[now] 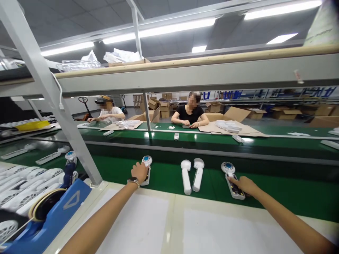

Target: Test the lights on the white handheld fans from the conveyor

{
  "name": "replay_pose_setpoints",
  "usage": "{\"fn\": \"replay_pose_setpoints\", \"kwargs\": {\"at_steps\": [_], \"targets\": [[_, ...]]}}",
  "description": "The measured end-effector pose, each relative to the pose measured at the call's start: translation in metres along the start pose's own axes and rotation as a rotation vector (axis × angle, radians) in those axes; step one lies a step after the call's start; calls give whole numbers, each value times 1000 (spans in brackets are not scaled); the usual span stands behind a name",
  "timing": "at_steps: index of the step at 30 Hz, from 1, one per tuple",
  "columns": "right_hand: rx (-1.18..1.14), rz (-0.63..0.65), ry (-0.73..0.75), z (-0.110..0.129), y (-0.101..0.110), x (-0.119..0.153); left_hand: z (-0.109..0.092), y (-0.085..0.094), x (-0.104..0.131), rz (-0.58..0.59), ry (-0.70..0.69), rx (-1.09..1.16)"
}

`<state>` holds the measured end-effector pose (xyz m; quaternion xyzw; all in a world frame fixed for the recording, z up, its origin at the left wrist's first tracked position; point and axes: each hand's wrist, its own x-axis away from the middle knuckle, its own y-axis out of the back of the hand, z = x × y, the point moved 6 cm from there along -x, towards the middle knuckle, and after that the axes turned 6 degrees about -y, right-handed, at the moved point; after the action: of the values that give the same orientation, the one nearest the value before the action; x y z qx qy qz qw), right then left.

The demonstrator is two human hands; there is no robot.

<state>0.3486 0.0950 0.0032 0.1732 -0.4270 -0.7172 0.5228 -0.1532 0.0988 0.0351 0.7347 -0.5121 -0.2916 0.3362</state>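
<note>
My left hand [139, 173], with a watch at the wrist, closes over the handle of a white handheld fan [147, 160] with a blue centre. This fan lies on the green conveyor belt [164, 173]. Farther right, my right hand [245, 185] grips the handle of another handheld fan [228, 167]. That handle is open on top and shows dark parts inside; some fingers are hidden beside it. Between my hands lie two white fans, a left one [186, 178] and a right one [198, 175], with closed handles.
A blue tape dispenser [60, 215] stands at left, beside several stacked white fans [23, 183]. A slanted metal post [53, 88] rises there. Across the belt, two people sit near cardboard sheets [238, 128] with white pieces. A shelf beam [185, 76] spans overhead.
</note>
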Motion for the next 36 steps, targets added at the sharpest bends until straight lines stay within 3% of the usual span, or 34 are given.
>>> {"fn": "replay_pose_setpoints", "kwargs": {"at_steps": [4,8,14,17,20,25,30,36], "targets": [[-144,171,-10,15,-28,11,24,-2,-13,64,145,21],[-387,307,7,31,-45,40,21,-1,-10,85,184,178],[-812,475,20,29,-43,93,-17,-4,24,115,19,673],[-1101,545,-30,22,-47,109,-43,-18,56,184,-47,894],[-1246,574,-30,15,-60,122,-58,-42,97,259,-61,999],[-1246,630,-25,-3,-84,139,-62,-84,148,501,12,1288],[-1207,625,-11,-7,-82,146,-62,-81,157,544,-82,1268],[-1175,616,-81,-4,-79,143,-65,-81,156,626,-65,1234]]}}
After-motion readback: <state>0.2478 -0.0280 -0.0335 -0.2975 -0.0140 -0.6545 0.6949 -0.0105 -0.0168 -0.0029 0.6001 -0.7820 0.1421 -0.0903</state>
